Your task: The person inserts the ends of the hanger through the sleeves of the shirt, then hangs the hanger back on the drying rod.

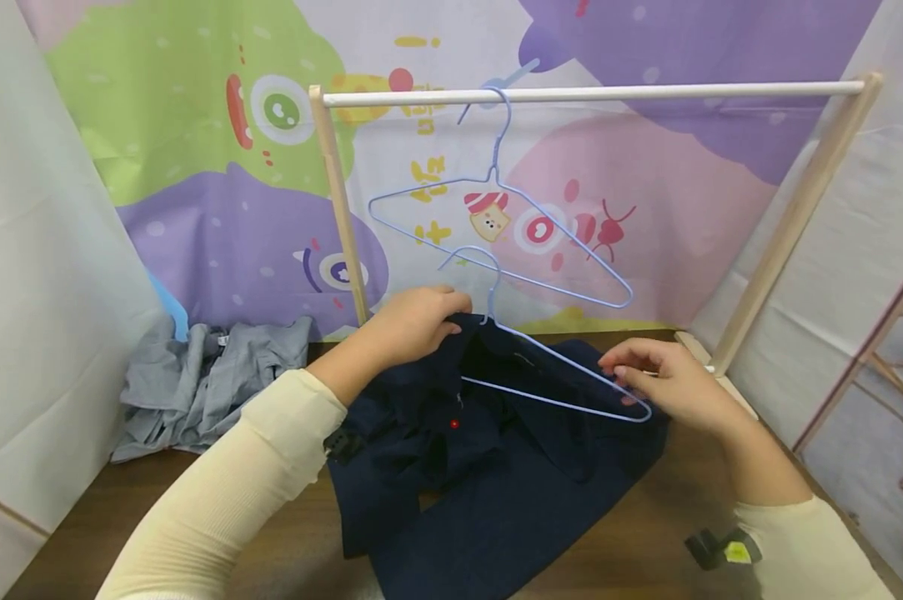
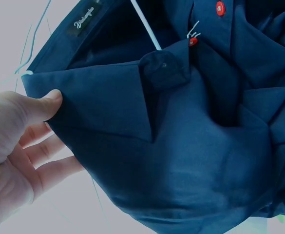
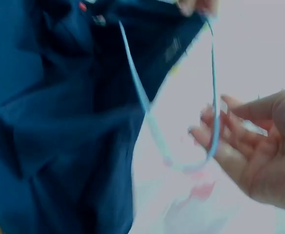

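A navy shirt with red buttons hangs partly on a light-blue wire hanger; its lower part spreads over the table. My left hand pinches the shirt's collar between thumb and fingers, close beside the hanger's hook. One hanger arm is inside the shirt, while its right end sticks out bare. Beside that bare end is my right hand, fingers loosely bent. In the right wrist view, the fingers overlap the hanger's rounded end and hold no cloth.
A second blue hanger hangs from the white rail of a wooden rack with a post on the right. Grey folded clothes lie at the left on the brown table. A patterned cloth hangs behind.
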`<state>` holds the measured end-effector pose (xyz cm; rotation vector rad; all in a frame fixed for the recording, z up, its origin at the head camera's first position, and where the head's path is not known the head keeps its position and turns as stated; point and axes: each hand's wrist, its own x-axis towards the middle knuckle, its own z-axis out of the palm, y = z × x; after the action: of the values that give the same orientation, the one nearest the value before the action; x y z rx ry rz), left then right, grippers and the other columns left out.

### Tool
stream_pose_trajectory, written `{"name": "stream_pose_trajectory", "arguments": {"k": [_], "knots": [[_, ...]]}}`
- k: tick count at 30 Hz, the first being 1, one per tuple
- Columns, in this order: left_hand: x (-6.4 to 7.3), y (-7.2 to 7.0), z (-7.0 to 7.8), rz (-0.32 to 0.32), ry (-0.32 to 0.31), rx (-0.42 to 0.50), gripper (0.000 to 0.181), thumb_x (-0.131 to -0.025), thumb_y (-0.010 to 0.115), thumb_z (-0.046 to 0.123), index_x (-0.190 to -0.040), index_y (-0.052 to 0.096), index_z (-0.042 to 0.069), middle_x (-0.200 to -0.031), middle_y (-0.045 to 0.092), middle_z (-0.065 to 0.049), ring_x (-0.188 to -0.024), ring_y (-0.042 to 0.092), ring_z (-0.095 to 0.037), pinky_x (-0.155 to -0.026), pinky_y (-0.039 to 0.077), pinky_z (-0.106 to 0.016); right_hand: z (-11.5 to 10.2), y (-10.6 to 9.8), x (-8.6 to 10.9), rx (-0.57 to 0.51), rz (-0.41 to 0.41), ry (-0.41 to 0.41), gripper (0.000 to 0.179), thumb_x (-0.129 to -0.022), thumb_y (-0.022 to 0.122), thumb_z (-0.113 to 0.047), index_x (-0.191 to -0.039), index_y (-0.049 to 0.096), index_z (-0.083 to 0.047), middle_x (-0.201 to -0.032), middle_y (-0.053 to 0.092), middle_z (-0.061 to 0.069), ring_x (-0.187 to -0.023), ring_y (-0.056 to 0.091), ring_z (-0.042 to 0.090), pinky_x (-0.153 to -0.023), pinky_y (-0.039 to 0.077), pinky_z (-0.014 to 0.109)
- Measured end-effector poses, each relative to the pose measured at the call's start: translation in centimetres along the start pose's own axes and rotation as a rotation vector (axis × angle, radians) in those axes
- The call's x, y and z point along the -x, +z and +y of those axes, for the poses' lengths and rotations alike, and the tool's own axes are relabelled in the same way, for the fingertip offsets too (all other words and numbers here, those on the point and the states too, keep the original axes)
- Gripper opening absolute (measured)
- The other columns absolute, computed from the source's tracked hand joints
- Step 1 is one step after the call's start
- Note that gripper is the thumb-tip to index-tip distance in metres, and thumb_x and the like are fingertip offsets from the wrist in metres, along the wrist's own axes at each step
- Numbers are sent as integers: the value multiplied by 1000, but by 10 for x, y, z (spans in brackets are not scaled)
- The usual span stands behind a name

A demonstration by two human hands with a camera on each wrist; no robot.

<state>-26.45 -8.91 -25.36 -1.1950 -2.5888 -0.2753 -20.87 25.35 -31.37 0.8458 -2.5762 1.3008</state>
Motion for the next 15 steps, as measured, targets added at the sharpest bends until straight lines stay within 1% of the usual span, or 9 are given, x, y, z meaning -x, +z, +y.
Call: {"name": "stream_pose_trajectory", "arguments": {"k": [2,3,5,7,9,11,12,13,15], "knots": [[0,-1,-1,15,10,8,17,-91,67,7,-108,65,5,-101,66,-10,-90,65,-25,-83,53,-39,19,-9,4,-246,-64,39,15,-96,53,4,-108,63,8,-95,68,10,-76,67,19,-65,58,35],[0,-2,-1,19,12,12,17,-91,67,7,-108,65,5,-101,66,-10,-90,65,-25,-83,53,-39,29,-13,6,-348,-92,48,16,-97,52,5,-110,61,9,-97,68,11,-78,67,20,-66,58,37],[0,-3,-1,25,17,15,17,-92,67,7,-109,65,5,-101,66,-11,-90,65,-26,-82,53,-39,48,-16,11,-473,-128,70,19,-98,49,6,-113,61,6,-101,68,8,-82,68,19,-68,58,38],[0,-4,-1,28,18,21,18,-92,67,7,-109,64,4,-101,66,-11,-90,65,-26,-82,53,-39,65,-13,16,-533,-146,88,22,-97,48,8,-113,62,2,-102,68,7,-85,68,18,-70,58,37],[0,-4,-1,34,17,27,18,-92,67,7,-109,64,4,-101,66,-11,-89,65,-26,-82,53,-39,77,-7,21,-537,-146,122,20,-96,49,9,-112,60,4,-101,67,6,-85,68,18,-71,58,37],[0,-4,-2,44,17,35,18,-92,67,7,-109,64,4,-101,66,-12,-88,64,-26,-82,53,-39,83,2,25,-492,-138,174,16,-94,54,8,-110,58,9,-98,66,8,-84,67,18,-70,58,39],[-1,-4,-2,49,16,40,18,-92,67,7,-109,64,3,-101,66,-12,-88,64,-26,-82,53,-39,83,7,26,-454,-136,203,17,-93,57,6,-109,56,13,-96,65,9,-83,67,19,-70,58,39],[-2,-5,-2,54,13,44,17,-92,66,7,-109,64,3,-101,66,-12,-87,64,-26,-82,53,-39,82,13,27,-410,-131,233,22,-92,61,3,-108,54,16,-93,64,11,-82,66,19,-70,58,40],[-3,-5,-3,68,8,52,17,-92,66,6,-108,64,3,-101,66,-13,-88,64,-27,-83,53,-39,78,24,27,-291,-107,303,33,-88,70,-7,-105,52,15,-88,60,11,-77,64,19,-67,58,39]]}}
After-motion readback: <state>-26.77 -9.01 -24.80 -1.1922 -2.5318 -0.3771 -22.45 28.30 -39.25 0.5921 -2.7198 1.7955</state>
